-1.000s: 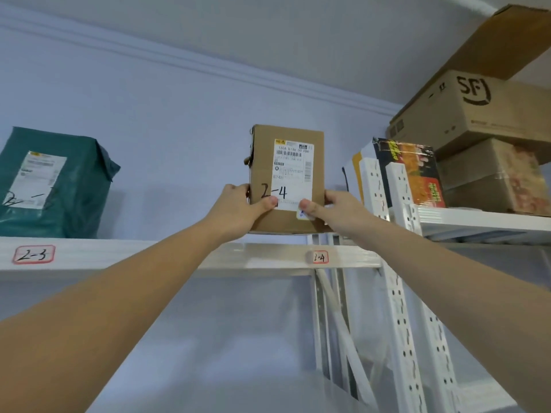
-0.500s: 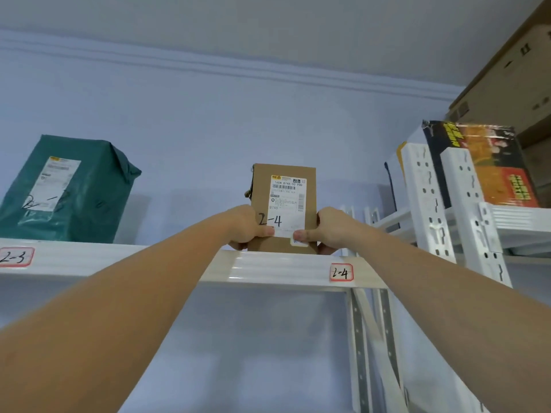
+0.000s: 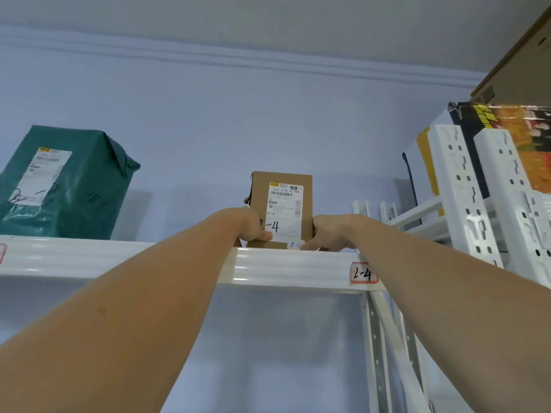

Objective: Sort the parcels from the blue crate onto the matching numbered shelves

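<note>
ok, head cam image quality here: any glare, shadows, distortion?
Head view: streaky glare on the white shelf beam; soft shadow on the wall right of the green parcel; wide-angle bending of the beam and ceiling moulding; brown box label print is sharp, forearms near the lens soft.

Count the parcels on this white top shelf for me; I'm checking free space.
2: a green bagged parcel at the left end, and a brown cardboard box near the 2-4 tag, gripped by both hands. Others may be hidden.

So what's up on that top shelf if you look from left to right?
Green parcel → left hand → brown box marked 2-4 → right hand → white shelf posts with the orange and black box behind them.
</note>
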`<act>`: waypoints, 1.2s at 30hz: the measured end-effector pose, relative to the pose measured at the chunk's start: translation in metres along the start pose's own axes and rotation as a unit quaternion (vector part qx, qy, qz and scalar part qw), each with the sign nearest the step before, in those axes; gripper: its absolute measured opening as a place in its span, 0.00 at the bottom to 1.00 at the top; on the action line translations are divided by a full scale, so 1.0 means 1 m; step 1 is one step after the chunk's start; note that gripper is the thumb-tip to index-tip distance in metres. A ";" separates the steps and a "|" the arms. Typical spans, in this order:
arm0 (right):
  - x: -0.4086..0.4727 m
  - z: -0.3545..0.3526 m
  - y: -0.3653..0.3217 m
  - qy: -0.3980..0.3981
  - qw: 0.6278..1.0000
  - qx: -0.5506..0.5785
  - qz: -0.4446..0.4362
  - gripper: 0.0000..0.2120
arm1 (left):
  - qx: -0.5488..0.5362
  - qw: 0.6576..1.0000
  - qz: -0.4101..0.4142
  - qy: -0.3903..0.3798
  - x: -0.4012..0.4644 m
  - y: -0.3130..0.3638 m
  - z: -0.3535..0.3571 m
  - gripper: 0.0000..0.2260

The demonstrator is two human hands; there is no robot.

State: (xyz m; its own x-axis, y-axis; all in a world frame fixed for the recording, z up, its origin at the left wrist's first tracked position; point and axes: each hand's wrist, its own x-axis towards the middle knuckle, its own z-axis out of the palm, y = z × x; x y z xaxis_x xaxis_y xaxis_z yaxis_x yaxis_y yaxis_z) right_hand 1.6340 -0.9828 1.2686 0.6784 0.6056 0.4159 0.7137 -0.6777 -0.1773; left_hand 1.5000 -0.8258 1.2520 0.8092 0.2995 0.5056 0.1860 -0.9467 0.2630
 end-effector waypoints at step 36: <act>-0.144 0.082 -0.211 0.054 0.905 0.018 -0.422 0.24 | 0.259 0.951 -0.145 0.083 -0.265 -0.098 -0.084 0.25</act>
State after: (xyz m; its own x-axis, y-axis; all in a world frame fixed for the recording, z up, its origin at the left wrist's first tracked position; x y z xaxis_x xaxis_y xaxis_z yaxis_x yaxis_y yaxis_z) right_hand 1.4002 -0.8925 1.1733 -0.1306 0.8557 0.5008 0.9763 0.0230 0.2152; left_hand 1.2203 -0.8025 1.1609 0.5913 0.5306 0.6073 0.6720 -0.7405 -0.0073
